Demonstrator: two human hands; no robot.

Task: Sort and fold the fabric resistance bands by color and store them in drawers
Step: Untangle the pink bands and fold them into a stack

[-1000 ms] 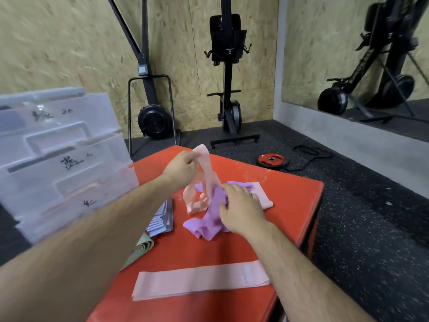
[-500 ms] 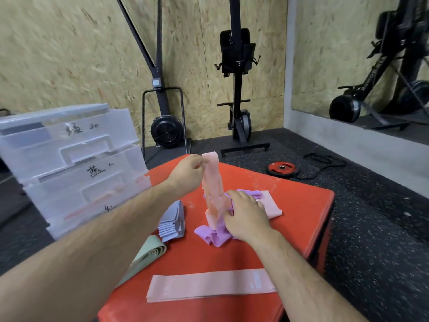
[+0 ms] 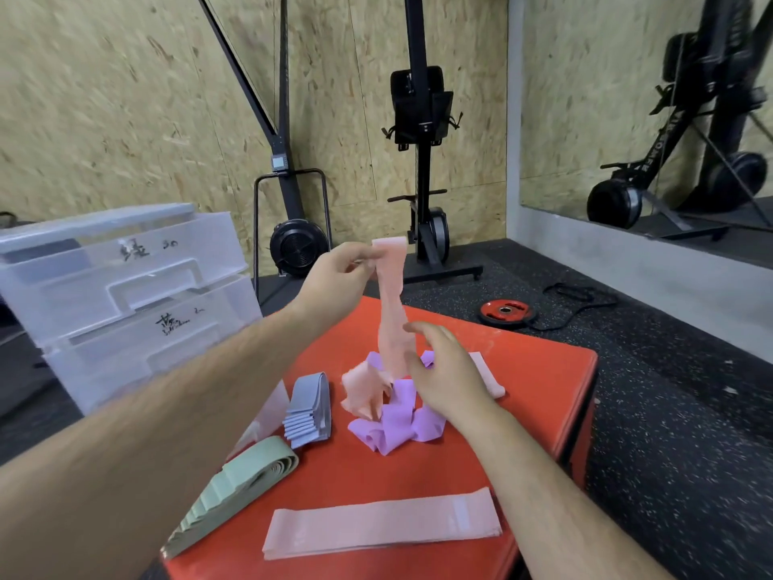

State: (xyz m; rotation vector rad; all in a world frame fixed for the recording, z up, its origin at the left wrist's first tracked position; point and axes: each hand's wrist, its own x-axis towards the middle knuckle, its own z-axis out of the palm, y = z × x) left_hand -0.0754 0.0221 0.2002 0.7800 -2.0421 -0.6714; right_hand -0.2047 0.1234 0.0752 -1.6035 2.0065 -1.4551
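Observation:
My left hand (image 3: 334, 274) pinches the top end of a pink band (image 3: 391, 311) and holds it up over the red box (image 3: 539, 395); its lower end hangs twisted just above a heap of purple bands (image 3: 397, 424). My right hand (image 3: 447, 370) hovers beside the hanging pink band with fingers loosely spread, holding nothing. A flat pink band (image 3: 382, 523) lies near the front edge. A folded stack of blue-grey bands (image 3: 309, 408) and folded green bands (image 3: 238, 479) lie on the left. Another pale pink band (image 3: 489, 376) lies partly hidden behind my right hand.
A clear plastic drawer unit (image 3: 125, 295) with handwritten labels stands left of the box. Black gym machines stand against the wooden wall. A red weight plate (image 3: 507, 312) and a black cable lie on the dark rubber floor; a mirror is on the right.
My left hand has lifted the pink band higher, pulling it up out of the heap. My right hand has come off the purple bands and opened beside the hanging band.

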